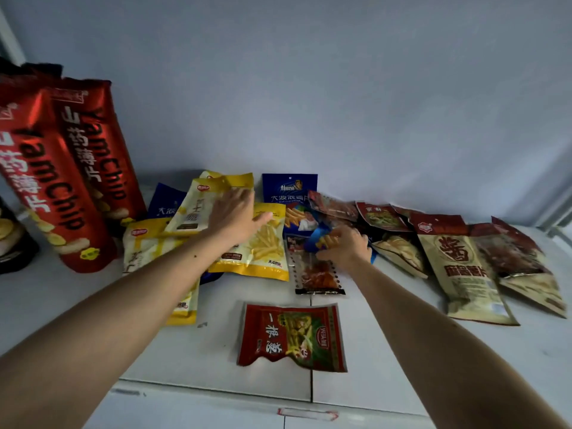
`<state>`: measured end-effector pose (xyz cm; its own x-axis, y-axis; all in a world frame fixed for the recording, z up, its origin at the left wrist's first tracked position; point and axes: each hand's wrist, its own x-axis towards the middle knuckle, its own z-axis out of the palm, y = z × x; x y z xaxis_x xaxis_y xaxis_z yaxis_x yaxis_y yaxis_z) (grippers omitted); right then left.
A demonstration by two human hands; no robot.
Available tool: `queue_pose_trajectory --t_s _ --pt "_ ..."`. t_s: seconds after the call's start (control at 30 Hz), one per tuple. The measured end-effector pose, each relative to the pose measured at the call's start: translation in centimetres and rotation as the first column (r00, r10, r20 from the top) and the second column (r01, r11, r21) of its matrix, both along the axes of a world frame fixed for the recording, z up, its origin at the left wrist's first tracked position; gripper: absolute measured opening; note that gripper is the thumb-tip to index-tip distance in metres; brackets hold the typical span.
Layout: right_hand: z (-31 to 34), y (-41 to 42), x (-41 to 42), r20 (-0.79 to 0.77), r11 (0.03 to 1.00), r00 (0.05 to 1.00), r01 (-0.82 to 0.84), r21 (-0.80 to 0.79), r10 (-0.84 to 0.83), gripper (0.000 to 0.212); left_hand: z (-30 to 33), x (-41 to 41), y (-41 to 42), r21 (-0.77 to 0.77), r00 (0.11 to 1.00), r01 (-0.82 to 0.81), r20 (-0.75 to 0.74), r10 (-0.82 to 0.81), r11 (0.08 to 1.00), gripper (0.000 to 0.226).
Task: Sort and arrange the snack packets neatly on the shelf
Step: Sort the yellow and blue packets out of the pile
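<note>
A red packet (292, 337) lies alone nearest on the white shelf (387, 351). Behind stand tall red bags (71, 168). The left hand (235, 216) lies spread flat on yellow packets (247, 243); the right hand (345, 246) curls around a blue packet (318, 236).

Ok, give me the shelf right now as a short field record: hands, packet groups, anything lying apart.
left hand: flat, fingers spread, on the yellow packets
right hand: curled on a blue packet
red tubes: two, upright, far left
brown packets: overlapping, right side
red packet: alone, front centre, touching nothing
clear packet: just in front of the right hand
shelf: white, unsorted
</note>
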<state>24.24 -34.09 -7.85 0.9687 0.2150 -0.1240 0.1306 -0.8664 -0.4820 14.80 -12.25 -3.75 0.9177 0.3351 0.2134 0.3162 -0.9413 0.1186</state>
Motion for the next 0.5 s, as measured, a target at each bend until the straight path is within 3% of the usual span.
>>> queue_pose_trajectory --t_s 0.07,0.17,0.23,0.33,0.43,0.5 --pt "-0.7 -1.3 0.7 0.0 0.991 0.998 -0.059 -0.123 0.06 0.079 -0.4 1.3 -1.9 -0.148 0.987 0.151 -0.032 -0.157 0.977 0.055" --pt "-1.3 -2.4 1.4 0.041 0.988 0.991 -0.124 -0.093 0.128 0.038 -2.6 2.7 -4.0 -0.192 0.897 0.314 -0.26 -0.357 0.93 0.05" --pt "-0.8 -3.0 1.6 0.051 0.984 0.986 -0.158 -0.079 0.162 0.03 -4.4 3.3 -4.0 -0.106 0.865 0.3 -0.389 -0.317 0.948 0.053" --pt "0.0 -3.7 2.5 0.018 0.972 0.975 -0.219 -0.086 0.221 0.017 -5.9 3.8 -3.1 0.076 0.873 0.23 -0.458 -0.171 0.97 0.058" --pt "1.2 -4.0 2.5 -0.157 0.948 0.937 -0.317 -0.01 0.312 0.016 -5.4 4.1 -2.9 0.234 0.878 0.172 -0.476 -0.041 0.957 0.064" --pt "1.9 -4.1 2.6 -0.274 0.923 0.882 -0.381 0.06 0.382 0.013 -5.0 4.4 -3.0 0.219 0.887 0.119 -0.462 -0.005 0.969 0.065"
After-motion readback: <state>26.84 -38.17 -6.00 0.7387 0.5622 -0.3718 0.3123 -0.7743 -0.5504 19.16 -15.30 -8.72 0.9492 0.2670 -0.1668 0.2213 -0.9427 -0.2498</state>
